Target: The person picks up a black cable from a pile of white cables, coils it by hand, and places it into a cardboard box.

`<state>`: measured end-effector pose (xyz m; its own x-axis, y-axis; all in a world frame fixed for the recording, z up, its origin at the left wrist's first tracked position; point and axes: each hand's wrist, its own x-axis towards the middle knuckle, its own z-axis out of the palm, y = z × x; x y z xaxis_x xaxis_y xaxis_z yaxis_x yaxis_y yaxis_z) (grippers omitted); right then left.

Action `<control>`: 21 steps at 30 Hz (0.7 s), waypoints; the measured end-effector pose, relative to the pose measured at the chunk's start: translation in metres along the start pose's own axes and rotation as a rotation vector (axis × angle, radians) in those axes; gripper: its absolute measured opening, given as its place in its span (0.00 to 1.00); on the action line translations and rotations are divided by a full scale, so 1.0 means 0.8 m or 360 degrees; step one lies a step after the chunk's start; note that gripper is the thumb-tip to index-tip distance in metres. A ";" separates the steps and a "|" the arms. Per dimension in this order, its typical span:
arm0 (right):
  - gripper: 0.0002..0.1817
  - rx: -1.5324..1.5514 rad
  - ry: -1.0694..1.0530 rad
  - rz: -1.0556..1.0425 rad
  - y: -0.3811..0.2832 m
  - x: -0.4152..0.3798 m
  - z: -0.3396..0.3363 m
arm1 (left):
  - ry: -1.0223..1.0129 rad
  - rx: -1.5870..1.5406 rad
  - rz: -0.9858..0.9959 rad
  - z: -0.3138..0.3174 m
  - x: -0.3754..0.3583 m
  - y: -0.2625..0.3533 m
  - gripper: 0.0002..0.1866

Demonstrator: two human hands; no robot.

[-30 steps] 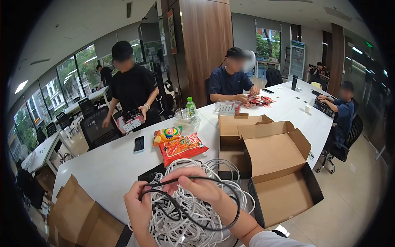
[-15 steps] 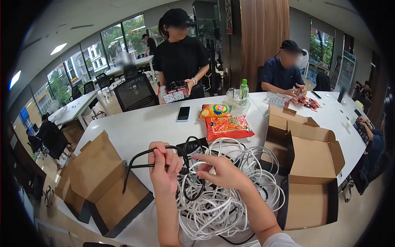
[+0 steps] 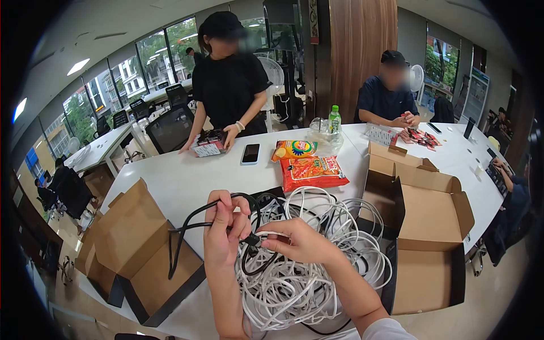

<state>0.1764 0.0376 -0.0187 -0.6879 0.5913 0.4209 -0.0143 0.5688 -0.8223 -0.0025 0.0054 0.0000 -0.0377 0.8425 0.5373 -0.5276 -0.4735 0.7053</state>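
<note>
Above a tangled heap of white cables (image 3: 289,294), my left hand (image 3: 224,229) is closed around a looped black cable (image 3: 190,218). One end of that cable hangs down to the left, over an open cardboard box. My right hand (image 3: 297,241) meets it from the other side, thumb and forefinger pinching at a small black plug (image 3: 251,239) between the hands. A white strand passes close to these fingertips, and the exact grip is partly hidden. Behind the hands a flat black item (image 3: 266,198) is partly covered by cables.
Open cardboard boxes stand left (image 3: 161,283) and right (image 3: 428,277) of the heap. Beyond lie two snack bags (image 3: 314,173), a phone (image 3: 250,154) and a green bottle (image 3: 334,120). One person (image 3: 229,85) stands across the table handling a package; another (image 3: 387,96) sits at the right.
My right hand has closed from spread fingers to a pinch at the plug beside my left hand. The standing person has moved left and lowered the package to the table.
</note>
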 end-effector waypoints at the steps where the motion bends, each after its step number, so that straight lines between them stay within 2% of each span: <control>1: 0.13 0.0112 0.0000 -0.0055 0.008 0.000 0.003 | -0.0014 -0.0018 -0.0022 -0.003 0.001 0.000 0.10; 6: 0.18 0.0250 -0.0243 -0.0146 0.025 -0.002 0.003 | -0.0100 -0.0350 -0.0034 -0.016 0.002 0.005 0.06; 9: 0.18 0.0242 -0.0377 -0.0092 0.022 -0.003 0.003 | -0.0185 -0.0459 0.0097 -0.018 0.000 0.009 0.05; 10: 0.19 0.0104 -0.0493 0.0047 0.013 -0.002 -0.005 | -0.0240 -0.0519 0.0121 -0.017 -0.001 0.013 0.04; 13: 0.22 -0.0091 -0.0510 0.0097 0.001 -0.003 -0.008 | -0.0228 -0.0561 0.0207 -0.012 -0.008 0.021 0.03; 17: 0.19 -0.0387 -0.0357 0.0064 0.020 -0.009 -0.010 | -0.0250 -0.0670 0.0351 -0.012 -0.018 0.030 0.03; 18: 0.16 -0.0405 -0.0339 0.0120 0.019 -0.010 -0.012 | -0.0305 -0.0660 0.0377 -0.013 -0.020 0.033 0.05; 21: 0.14 -0.0801 -0.0316 0.0215 0.021 -0.012 -0.012 | -0.0256 -0.0633 0.0409 -0.010 -0.030 0.040 0.07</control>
<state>0.1899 0.0467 -0.0326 -0.7838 0.5864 0.2045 0.3982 0.7272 -0.5591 -0.0251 -0.0281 0.0058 -0.0942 0.6461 0.7574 -0.8024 -0.4996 0.3264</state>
